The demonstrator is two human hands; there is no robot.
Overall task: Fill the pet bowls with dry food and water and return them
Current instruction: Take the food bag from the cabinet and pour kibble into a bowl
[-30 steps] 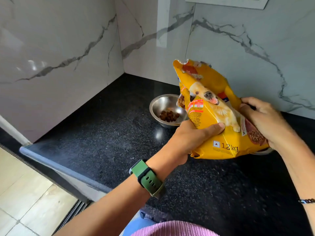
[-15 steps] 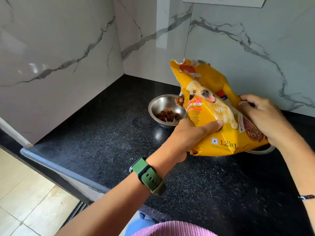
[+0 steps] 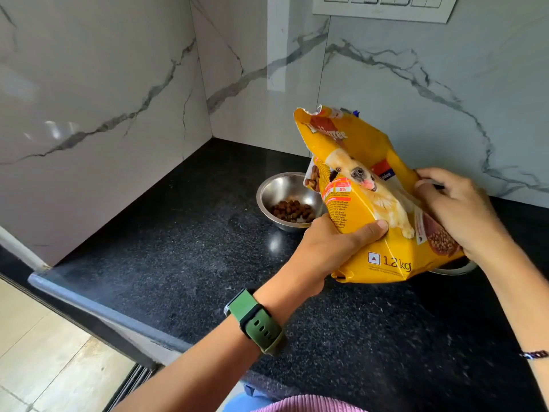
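Note:
A yellow dog food bag (image 3: 365,203) is tilted above the black counter, its torn mouth facing left over a steel bowl (image 3: 280,191). Brown kibble (image 3: 292,211) lies in the bowl's bottom, and more shows at the bag's mouth. My left hand (image 3: 323,251) grips the bag's lower front, thumb across the print. My right hand (image 3: 457,209) grips the bag's right side near its base. The rim of a second steel bowl (image 3: 454,270) peeks out under the bag; its inside is hidden.
The black granite counter (image 3: 178,248) sits in a corner of white marble walls, with its front edge at lower left above a tiled floor. A switch plate (image 3: 383,7) is on the wall above. A green watch is on my left wrist.
The bag has shifted only slightly, staying tilted over the bowl in both hands. The kibble pile in the bowl looks about the same.

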